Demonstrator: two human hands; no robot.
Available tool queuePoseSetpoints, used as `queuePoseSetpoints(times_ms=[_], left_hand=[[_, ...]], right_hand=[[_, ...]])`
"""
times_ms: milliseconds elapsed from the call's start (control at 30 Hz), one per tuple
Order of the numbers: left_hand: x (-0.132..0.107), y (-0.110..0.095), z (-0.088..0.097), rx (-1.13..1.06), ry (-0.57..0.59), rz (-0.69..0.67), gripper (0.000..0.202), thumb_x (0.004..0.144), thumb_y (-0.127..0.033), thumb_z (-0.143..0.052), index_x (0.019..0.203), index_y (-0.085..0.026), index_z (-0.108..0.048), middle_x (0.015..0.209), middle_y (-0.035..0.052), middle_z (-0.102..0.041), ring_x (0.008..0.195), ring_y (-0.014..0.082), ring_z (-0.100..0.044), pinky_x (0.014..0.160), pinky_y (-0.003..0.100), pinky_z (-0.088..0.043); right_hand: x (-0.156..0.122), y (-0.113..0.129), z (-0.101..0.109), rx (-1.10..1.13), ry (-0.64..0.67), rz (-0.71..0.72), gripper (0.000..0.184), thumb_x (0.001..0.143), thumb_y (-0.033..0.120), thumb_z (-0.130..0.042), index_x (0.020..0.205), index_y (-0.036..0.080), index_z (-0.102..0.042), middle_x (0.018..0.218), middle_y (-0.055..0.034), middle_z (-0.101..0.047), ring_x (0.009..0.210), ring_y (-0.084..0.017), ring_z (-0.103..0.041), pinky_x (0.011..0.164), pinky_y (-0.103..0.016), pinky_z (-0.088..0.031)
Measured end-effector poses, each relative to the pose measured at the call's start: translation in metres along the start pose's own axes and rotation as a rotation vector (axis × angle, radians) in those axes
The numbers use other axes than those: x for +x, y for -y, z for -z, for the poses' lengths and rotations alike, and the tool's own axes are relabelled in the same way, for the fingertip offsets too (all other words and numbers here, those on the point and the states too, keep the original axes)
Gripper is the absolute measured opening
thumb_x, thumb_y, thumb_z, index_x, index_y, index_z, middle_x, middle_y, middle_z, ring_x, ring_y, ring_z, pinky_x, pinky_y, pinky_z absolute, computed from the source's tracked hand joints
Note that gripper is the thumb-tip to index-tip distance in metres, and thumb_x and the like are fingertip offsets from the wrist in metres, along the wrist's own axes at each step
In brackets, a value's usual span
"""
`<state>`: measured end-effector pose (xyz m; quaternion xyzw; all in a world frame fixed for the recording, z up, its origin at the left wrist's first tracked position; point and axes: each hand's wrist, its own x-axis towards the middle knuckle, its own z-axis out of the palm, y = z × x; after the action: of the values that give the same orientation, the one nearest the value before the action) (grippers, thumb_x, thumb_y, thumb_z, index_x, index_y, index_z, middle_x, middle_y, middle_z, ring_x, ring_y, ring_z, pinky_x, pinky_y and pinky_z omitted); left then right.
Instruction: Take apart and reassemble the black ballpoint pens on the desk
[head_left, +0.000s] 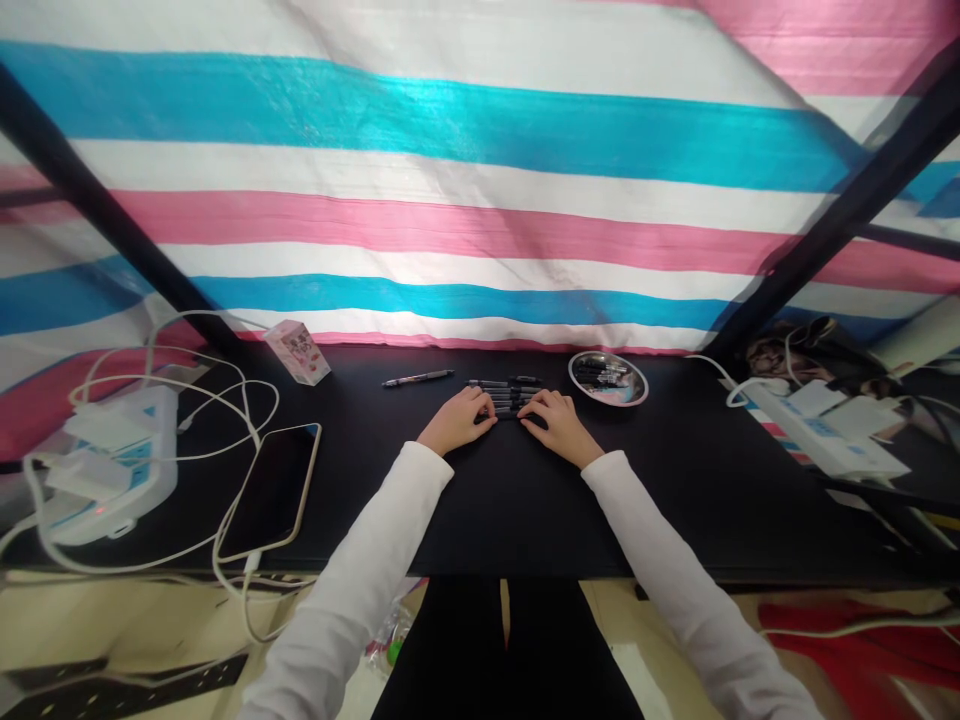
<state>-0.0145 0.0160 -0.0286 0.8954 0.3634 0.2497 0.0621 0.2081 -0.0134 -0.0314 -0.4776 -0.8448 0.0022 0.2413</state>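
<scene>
Several dark pens (507,393) lie side by side in a row on the black table (517,500). My left hand (459,418) is at the left end of the nearest pen (507,415), thumb and fingers pinched on it. At its right end, my right hand (559,425) pinches the same pen. My fingers partly hide the ends of the row. A single pen (418,379) lies apart, to the left and beyond my left hand. Right of the row stands a round metal bowl (640,397) with more pens and small pieces in it.
A pink and white box (298,352) stands at the back left. Nearer lies a phone (274,490) with a cable plugged in. White power strips with chargers sit at left (112,465) and right (832,430). Striped sheeting (480,200) hangs behind the table between dark posts.
</scene>
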Motion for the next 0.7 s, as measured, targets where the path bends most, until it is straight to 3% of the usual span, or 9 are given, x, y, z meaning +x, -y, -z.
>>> queuePoseSetpoints(times_ms=[367, 433, 533, 700], left_hand=[[0.004, 0.001, -0.002, 0.087, -0.043, -0.002, 0.014, 0.089, -0.029, -0.045, 0.086, -0.019, -0.055, 0.089, 0.0041, -0.054, 0.085, 0.0185, -0.05, 0.081, 0.032, -0.041], [0.004, 0.001, 0.0, 0.138, -0.112, 0.084, 0.019, 0.091, -0.028, -0.04, 0.088, -0.018, -0.056, 0.09, 0.0057, -0.055, 0.087, 0.0198, -0.051, 0.081, 0.034, -0.041], [0.001, 0.009, 0.001, 0.232, -0.262, 0.317, 0.024, 0.089, -0.019, -0.035, 0.1, -0.016, -0.056, 0.097, 0.0105, -0.057, 0.092, 0.0236, -0.052, 0.083, 0.038, -0.04], [-0.011, 0.04, -0.003, 0.265, -0.439, 0.648, 0.048, 0.079, -0.008, -0.035, 0.127, -0.012, -0.042, 0.127, 0.0189, -0.047, 0.121, 0.0308, -0.04, 0.094, 0.045, -0.034]], right_hand=[[-0.001, -0.003, -0.004, -0.036, -0.027, -0.022, 0.016, 0.088, 0.024, -0.047, 0.092, 0.022, -0.063, 0.096, -0.0065, -0.056, 0.088, -0.02, -0.049, 0.078, -0.034, -0.031], [-0.001, -0.001, -0.003, -0.021, -0.029, -0.023, 0.018, 0.088, 0.023, -0.046, 0.092, 0.022, -0.063, 0.097, -0.0068, -0.056, 0.088, -0.02, -0.049, 0.078, -0.035, -0.031], [-0.001, 0.001, -0.001, 0.005, -0.024, -0.022, 0.02, 0.089, 0.021, -0.043, 0.091, 0.023, -0.063, 0.096, -0.007, -0.055, 0.087, -0.02, -0.049, 0.077, -0.034, -0.032], [-0.001, 0.006, 0.001, 0.015, -0.001, -0.013, 0.021, 0.088, 0.018, -0.043, 0.091, 0.023, -0.064, 0.096, -0.0068, -0.054, 0.087, -0.019, -0.049, 0.076, -0.034, -0.032]])
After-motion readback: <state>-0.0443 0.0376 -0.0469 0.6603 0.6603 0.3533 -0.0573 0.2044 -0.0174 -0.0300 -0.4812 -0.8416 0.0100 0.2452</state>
